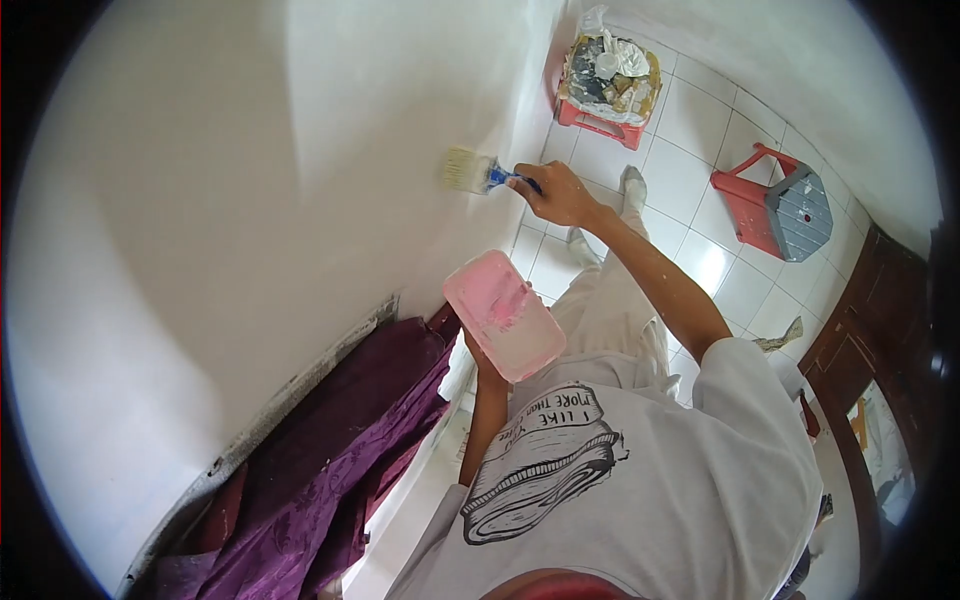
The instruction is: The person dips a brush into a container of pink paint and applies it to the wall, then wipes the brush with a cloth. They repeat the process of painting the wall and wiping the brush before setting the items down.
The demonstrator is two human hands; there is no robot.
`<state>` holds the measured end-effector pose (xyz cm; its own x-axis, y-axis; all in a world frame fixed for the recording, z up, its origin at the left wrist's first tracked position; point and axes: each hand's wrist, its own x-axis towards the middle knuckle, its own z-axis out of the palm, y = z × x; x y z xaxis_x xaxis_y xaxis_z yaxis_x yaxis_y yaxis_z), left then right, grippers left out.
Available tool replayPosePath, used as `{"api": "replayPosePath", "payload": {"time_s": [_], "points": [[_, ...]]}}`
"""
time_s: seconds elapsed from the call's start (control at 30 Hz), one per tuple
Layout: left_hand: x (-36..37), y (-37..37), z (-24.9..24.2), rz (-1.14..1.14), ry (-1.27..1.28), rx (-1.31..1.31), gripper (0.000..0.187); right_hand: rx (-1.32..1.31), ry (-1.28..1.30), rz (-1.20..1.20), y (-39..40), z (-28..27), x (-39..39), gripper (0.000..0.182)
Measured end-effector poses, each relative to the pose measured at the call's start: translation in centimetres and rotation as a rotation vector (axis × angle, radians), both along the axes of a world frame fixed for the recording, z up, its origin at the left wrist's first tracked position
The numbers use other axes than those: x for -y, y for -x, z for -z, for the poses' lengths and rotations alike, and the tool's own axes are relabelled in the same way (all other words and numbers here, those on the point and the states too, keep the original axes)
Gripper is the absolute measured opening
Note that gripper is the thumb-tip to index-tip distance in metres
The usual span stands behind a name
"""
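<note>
R hand gripping paintbrush, bristles against white wall, L hand supporting pink paint tray, purple cloth below.

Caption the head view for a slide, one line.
Right hand presses a paintbrush to the white wall while the left hand holds a pink paint tray.

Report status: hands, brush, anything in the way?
Right hand grips paintbrush, bristles against white wall. Left hand holds pink paint tray from below. Purple cloth lies below; nothing blocks the brush.
</note>
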<state>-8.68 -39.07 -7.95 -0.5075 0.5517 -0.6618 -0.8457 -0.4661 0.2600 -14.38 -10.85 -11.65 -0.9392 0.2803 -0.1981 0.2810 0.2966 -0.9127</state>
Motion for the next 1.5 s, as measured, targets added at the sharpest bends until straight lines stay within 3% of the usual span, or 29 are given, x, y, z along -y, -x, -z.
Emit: {"api": "replayPosePath", "payload": {"time_s": [0.07,0.13,0.2,0.27,0.3,0.37,0.47,0.5,0.67,0.73,0.77,0.83,0.93,1.0,1.1,1.2,1.3,1.47,1.5], "points": [[-1.1,0.3,0.1,0.008,0.031,-0.001,0.084,-0.041,-0.062,0.064,1.2,5.7,0.3,0.029],[-2.1,0.6,-0.1,0.017,0.069,0.001,0.085,0.074,-0.129,0.107,2.5,14.3,0.7,0.027],[-3.2,1.3,-0.9,0.120,0.065,-0.042,0.085,0.157,-0.122,0.133,3.3,18.6,-0.5,0.029],[-3.6,1.3,-1.3,0.175,0.066,-0.049,0.086,0.541,-0.112,0.120,2.9,20.7,-1.7,0.036],[-3.7,1.3,-1.5,0.170,0.079,-0.040,0.085,0.547,-0.108,0.126,2.8,19.5,-1.9,0.036],[-4.5,2.3,-1.5,0.165,0.087,-0.033,0.084,0.318,-0.076,0.124,3.8,15.7,-3.1,0.037],[-5.6,3.9,-1.2,0.149,0.093,-0.027,0.083,0.132,-0.030,0.094,3.3,3.4,-5.2,0.042],[-5.9,4.3,-0.9,0.141,0.098,-0.026,0.082,0.051,0.051,0.051,2.7,1.6,-6.3,0.041],[-5.9,4.8,1.0,0.078,0.171,0.030,0.081,-0.052,0.213,-0.029,3.9,3.8,-8.0,0.035],[-6.1,4.8,1.0,0.091,0.180,0.017,0.081,0.105,-0.061,0.054,5.7,9.3,-7.1,0.034],[-6.1,4.8,1.0,0.096,0.175,0.008,0.081,0.099,-0.058,0.058,6.0,11.8,-7.1,0.034],[-6.4,4.7,0.9,0.108,0.166,-0.006,0.080,0.337,-0.116,0.168,5.9,15.7,-7.3,0.035],[-6.9,4.6,1.0,0.118,0.148,-0.008,0.080,0.536,-0.151,0.165,5.2,16.9,-8.2,0.037],[-7.4,4.5,0.9,0.142,0.131,-0.033,0.079,0.368,-0.136,0.188,6.0,13.9,-7.2,0.034],[-8.2,4.2,1.0,0.149,0.110,-0.033,0.078,0.158,-0.131,0.176,4.9,2.4,-6.7,0.025],[-9.9,3.8,1.5,0.128,0.074,-0.019,0.078,-0.050,0.040,0.129,2.8,-1.5,-7.5,0.020],[-9.6,3.8,1.4,0.103,0.090,-0.010,0.078,-0.231,0.023,0.172,3.9,2.8,-7.7,0.021],[-10.0,3.7,1.5,0.046,0.079,-0.036,0.079,0.116,-0.131,0.238,6.6,17.9,-9.3,0.025],[-10.0,3.8,1.2,0.035,0.068,-0.036,0.079,0.231,-0.177,0.259,6.4,18.5,-9.4,0.026]]}}
